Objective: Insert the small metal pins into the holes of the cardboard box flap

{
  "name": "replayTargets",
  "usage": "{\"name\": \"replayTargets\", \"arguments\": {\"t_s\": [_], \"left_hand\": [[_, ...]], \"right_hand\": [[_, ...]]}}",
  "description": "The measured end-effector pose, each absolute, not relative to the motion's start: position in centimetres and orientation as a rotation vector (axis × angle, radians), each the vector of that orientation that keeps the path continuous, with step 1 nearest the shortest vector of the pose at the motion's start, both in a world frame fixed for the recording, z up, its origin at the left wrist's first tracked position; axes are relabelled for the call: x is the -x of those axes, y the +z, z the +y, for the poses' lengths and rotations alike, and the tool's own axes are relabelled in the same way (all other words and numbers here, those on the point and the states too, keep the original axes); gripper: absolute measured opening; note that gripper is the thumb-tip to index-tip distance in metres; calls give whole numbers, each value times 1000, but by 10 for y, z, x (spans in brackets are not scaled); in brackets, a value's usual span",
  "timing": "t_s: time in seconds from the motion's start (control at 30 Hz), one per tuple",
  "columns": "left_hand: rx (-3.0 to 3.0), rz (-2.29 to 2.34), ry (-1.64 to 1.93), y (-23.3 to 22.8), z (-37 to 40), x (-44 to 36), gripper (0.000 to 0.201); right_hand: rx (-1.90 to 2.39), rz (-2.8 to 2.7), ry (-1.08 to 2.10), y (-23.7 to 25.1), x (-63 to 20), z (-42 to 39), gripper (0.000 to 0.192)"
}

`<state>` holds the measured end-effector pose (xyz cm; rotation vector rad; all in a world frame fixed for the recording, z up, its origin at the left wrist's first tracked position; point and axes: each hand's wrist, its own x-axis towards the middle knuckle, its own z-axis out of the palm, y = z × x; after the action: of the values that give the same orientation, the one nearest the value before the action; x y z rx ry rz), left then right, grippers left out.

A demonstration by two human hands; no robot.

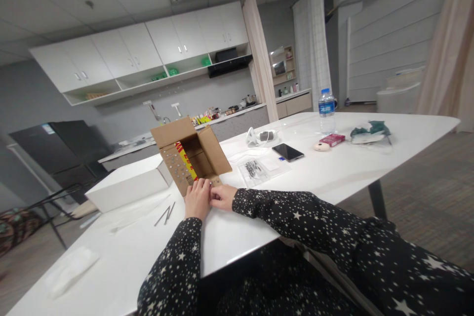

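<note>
- Closest to us are our own star-print black sleeves [296,222], both arms reaching in over the big white table [370,168].
- Biggest thing being handled: the open brown cardboard box [190,158], lying on its side near the table's left half, flaps splayed, a yellow-and-red printed pack [184,158] showing inside.
- Just left of it, touching or nearly so, sits a flat white box [128,185].
- Our left hand [197,200] lies flat, fingers spread, pressing on the box's bottom flap.
- Our right hand [222,197] is curled right beside it, fingertips pinching at that same flap edge; can't tell if anything small is between them.
- Tip, we'd say: keep the left palm down so the box doesn't skid while the right works the edge.
- Small stuff: thin metal tweezers [165,215] left of the hands, a clear plastic bag of parts [254,170], a black phone [288,152] and a water bottle [327,110] further back.
</note>
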<state>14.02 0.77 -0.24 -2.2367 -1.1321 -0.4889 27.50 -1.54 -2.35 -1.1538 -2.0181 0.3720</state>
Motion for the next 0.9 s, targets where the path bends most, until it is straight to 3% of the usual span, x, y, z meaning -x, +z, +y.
{"name": "replayTargets", "arguments": {"t_s": [0.5, 0.9], "left_hand": [[2286, -1195, -635, -7, 17, -142, 24], [2202, -982, -674, -11, 24, -136, 29]], "right_hand": [[1176, -2049, 390, -23, -275, -14, 5], [1191, -2067, 408, -24, -275, -14, 10]]}}
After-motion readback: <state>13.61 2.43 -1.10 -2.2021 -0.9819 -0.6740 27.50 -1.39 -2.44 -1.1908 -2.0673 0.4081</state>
